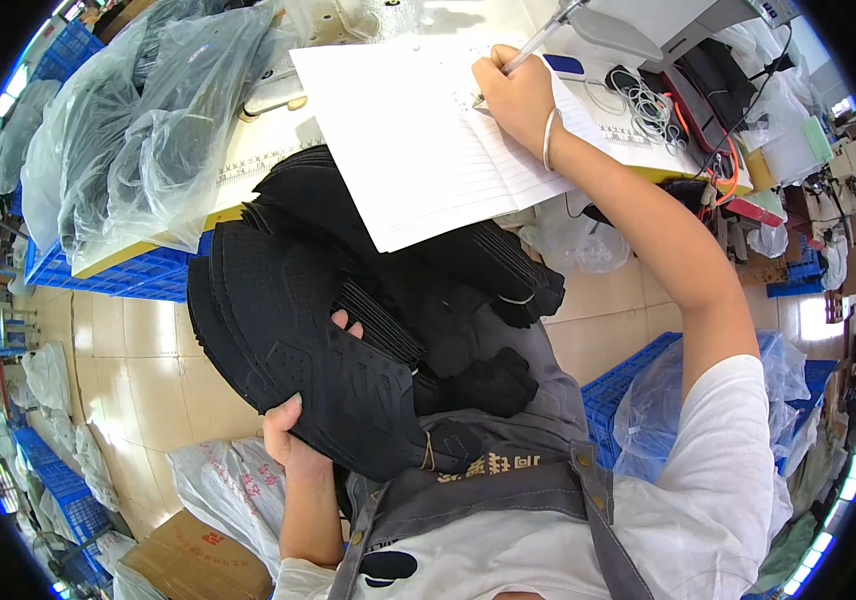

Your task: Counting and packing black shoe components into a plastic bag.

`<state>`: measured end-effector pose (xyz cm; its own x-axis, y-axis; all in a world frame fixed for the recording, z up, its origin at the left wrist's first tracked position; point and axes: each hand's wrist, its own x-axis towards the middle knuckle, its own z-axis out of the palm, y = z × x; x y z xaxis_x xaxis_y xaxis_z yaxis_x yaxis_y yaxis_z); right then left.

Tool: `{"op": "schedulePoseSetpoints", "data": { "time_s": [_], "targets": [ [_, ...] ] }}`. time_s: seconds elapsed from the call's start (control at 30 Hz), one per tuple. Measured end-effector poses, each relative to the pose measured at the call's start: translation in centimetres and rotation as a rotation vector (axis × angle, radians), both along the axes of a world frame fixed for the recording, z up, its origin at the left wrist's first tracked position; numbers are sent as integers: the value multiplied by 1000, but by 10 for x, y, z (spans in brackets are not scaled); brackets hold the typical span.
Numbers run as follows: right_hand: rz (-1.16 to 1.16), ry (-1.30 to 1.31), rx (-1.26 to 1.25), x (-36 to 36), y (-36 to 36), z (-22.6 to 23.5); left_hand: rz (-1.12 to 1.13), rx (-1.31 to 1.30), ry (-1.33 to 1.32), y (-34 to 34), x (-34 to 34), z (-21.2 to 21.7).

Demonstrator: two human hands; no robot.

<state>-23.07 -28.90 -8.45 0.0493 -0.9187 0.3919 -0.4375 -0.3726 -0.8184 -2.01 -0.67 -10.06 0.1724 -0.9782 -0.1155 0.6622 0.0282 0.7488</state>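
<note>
From my remote view, on the far left I'm seeing clear bags (163, 140) lying heaped on the table (263, 160). Next, the left hand (296, 445) is curling around a black stack (293, 335), thumb pressing one edge and fingertips showing past the other; I'm judging that this grip is keeping the loose layers together. A tie (429, 452) is binding the stack's narrow end. More black pieces (498, 268) are resting toward the lap, which is probably serving as a support below the table edge. Above them, the notebook (398, 160) is lying open and overhanging that edge, likely to bring the page within reach. The right hand (520, 105) is pinching a pen (546, 38) over the page, its wrist bent inward, apparently for steadiness. Farther right, a cable (653, 110) is lying loosely coiled, leaving the page uncovered.
</note>
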Motion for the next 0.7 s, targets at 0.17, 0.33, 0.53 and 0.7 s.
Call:
{"op": "schedulePoseSetpoints", "data": {
  "time_s": [0.17, 0.33, 0.53, 0.7],
  "targets": [
    [-14, 4, -9, 0, 3, 5, -10, -6, -1, 1, 1, 1],
    [6, -331, 12, -10, -8, 3, -49, -2, 38, 2, 3, 0],
    [51, -168, 61, -27, 10, 20, -79, 23, 79, 2, 2, 5],
    [14, -162, -152, -48, 59, 15, -132, -24, 120, -1, 9, 3]
  ]
}}
